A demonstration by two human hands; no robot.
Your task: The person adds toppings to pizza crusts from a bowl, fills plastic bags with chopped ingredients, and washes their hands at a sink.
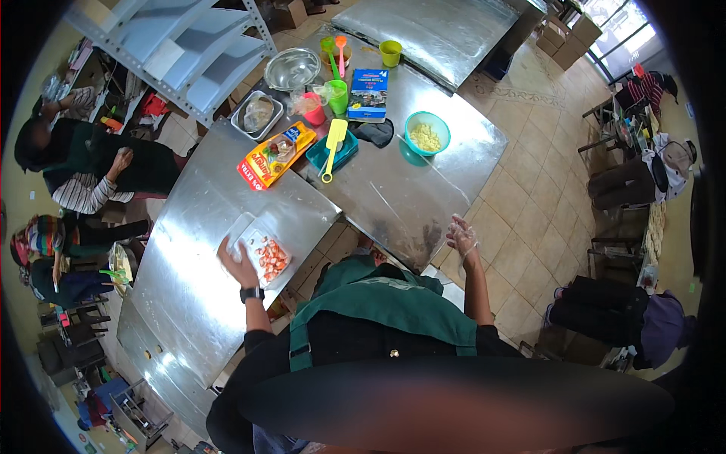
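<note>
My left hand [241,267], with a dark watch on the wrist, is at the left side of a clear plastic container [253,231]. Its fingers are apart, and whether they touch the container cannot be made out. Chopped orange-and-white pieces [272,260] lie in the container, on the metal table [187,249]. My right hand [464,237] wears a clear plastic glove and is raised beside the right table's near edge. Its fingers are loosely bent and apart, with nothing visible in them. Beyond it, a turquoise bowl [426,118] holds pale yellow crumbly food [424,138].
A yellow food pouch [276,154], a yellow spatula [336,139] across a teal container [346,152], a blue box [367,93], plastic cups [337,97] and a metal bowl [292,68] crowd the far side. A person in an apron [96,150] stands left.
</note>
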